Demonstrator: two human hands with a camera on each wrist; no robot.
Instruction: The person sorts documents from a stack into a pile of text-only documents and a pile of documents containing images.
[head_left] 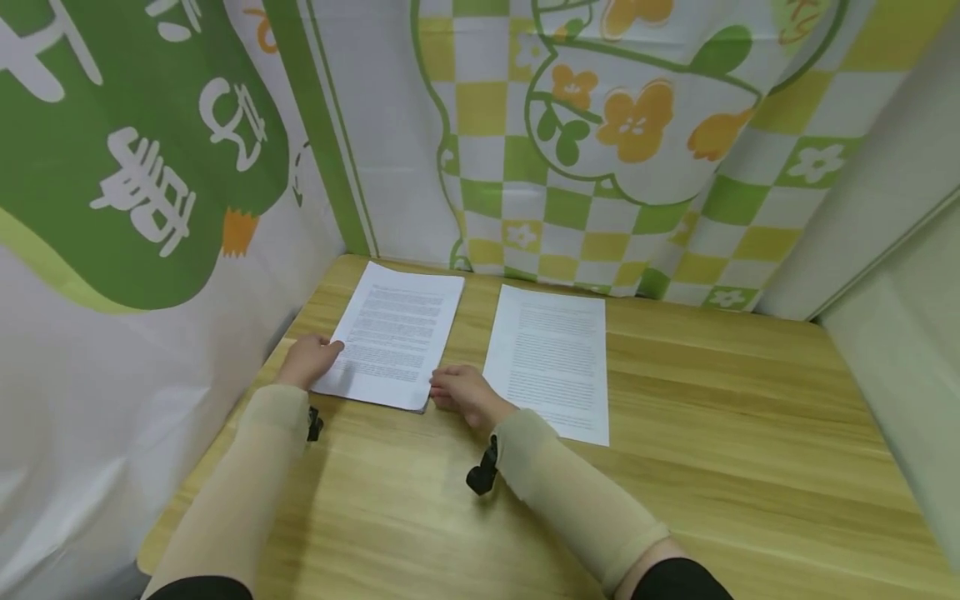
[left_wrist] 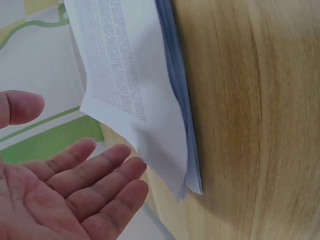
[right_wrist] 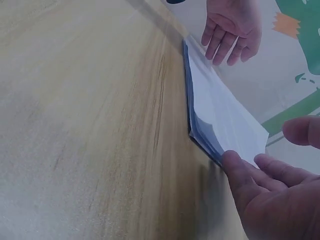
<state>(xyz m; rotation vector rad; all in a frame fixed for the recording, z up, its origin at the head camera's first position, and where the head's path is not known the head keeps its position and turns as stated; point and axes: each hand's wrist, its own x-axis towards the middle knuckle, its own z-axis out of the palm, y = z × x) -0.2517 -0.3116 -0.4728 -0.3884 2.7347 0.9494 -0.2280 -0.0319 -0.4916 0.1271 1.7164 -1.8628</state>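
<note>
The printed paper stack (head_left: 393, 333) lies near the left edge of the wooden tabletop (head_left: 750, 433), the left hand (head_left: 309, 360) and right hand (head_left: 468, 393) at opposite sides, fingers extended, thumbs apart; tabletop stretches rightward beyond a printed sheet (head_left: 551, 362).

A wooden table (head_left: 750, 433) carries a paper stack (head_left: 397, 329) and printed sheet (head_left: 558, 358).

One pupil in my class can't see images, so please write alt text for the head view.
A person's left hand and right hand flank the long sides of a stack of printed pages on a wooden table. A separate printed sheet lies to the right; patterned green, yellow and white cloth hangs behind.
</note>
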